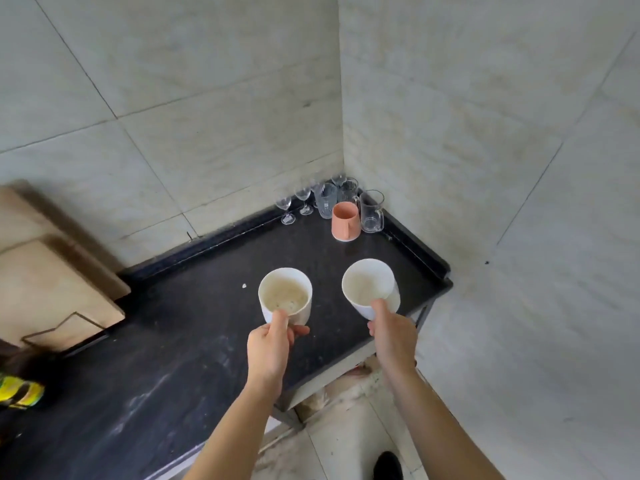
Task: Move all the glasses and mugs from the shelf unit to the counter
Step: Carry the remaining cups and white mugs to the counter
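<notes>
My left hand grips a white mug with a speckled inside, held above the black counter. My right hand grips a second white mug, tilted a little toward me, over the counter's right part. In the far corner of the counter stand a salmon-pink mug, a clear glass mug, a ribbed tumbler and several wine glasses. The shelf unit is out of view.
Wooden boards lean on the tiled wall at the left. A yellow-green object lies at the left edge. Tiled walls close the counter at the back and right. A raised lip runs along the counter's right side. My shoe shows on the floor.
</notes>
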{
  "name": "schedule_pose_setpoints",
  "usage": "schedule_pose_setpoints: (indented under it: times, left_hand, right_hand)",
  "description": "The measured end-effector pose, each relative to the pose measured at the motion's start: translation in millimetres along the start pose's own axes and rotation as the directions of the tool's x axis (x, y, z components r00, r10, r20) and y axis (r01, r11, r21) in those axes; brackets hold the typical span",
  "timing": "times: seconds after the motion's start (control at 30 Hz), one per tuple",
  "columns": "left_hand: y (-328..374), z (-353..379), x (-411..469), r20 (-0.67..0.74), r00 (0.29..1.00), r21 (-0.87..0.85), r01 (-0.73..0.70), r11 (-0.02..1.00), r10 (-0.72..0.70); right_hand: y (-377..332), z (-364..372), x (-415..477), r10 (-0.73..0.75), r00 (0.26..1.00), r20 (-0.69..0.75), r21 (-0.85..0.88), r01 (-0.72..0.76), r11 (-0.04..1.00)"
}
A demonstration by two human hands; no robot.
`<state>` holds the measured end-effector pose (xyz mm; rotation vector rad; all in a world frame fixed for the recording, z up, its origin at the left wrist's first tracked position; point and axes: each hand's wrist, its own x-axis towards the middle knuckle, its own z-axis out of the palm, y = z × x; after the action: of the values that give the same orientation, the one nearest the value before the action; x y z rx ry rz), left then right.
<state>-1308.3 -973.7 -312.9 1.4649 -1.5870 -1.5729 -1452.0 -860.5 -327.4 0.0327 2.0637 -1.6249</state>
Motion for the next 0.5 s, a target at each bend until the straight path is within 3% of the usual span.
schedule_pose_setpoints:
  times: [0.27, 0.5]
  left_hand:
    - [16, 41, 88, -0.03, 0.991, 0.06, 0.131, 0.99, -0.13]
    - [25, 55, 192, 0.007, 0.967, 0.134, 0.252, 0.958, -0.255]
  right_hand:
    - [-25, 31, 109, 0.049, 0.996, 0.071, -0.238, -0.031, 0.971]
    - [-33, 101, 186, 0.128, 0.977, 0.172, -0.335, -0.064, 0.94]
